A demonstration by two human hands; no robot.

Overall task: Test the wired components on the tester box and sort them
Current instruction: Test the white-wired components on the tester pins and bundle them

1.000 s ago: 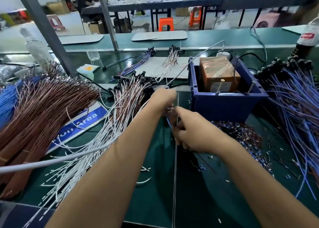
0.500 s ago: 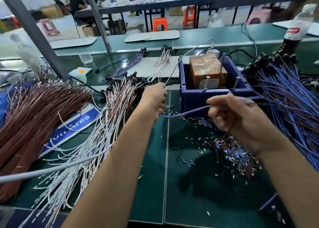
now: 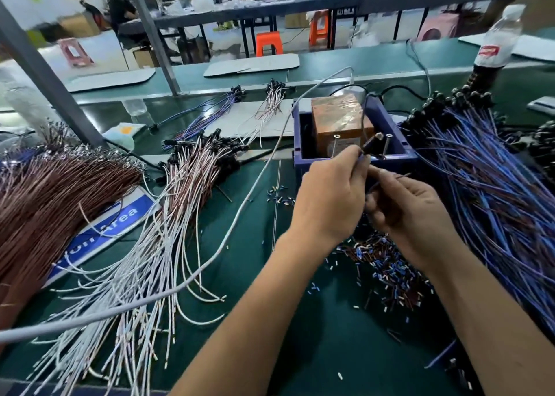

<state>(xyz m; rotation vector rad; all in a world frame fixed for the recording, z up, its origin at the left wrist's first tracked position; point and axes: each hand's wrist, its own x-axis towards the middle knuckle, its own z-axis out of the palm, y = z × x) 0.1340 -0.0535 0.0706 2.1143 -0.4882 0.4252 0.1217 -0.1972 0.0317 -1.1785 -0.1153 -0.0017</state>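
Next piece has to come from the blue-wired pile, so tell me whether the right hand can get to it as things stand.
Probably yes, once freed. The blue-wired pile lies just beside the right hand with nothing between them, but that hand is now pinching the wired component together with the left hand.

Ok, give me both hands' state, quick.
Left hand: pinches the wired component by the tester box.
Right hand: grips that component's wires.

Table mat (image 3: 240, 275) is dark green. Bin (image 3: 402, 152) is navy blue with a shiny orange-copper box (image 3: 339, 119) inside. Brown wire pile (image 3: 45, 203) at left, white and pinkish-brown wires (image 3: 156, 245) in the middle, blue and purple wires (image 3: 492, 191) on the right, all black-tipped. Orange stool (image 3: 268, 43) up top; blue sign (image 3: 102, 233) has white lettering.
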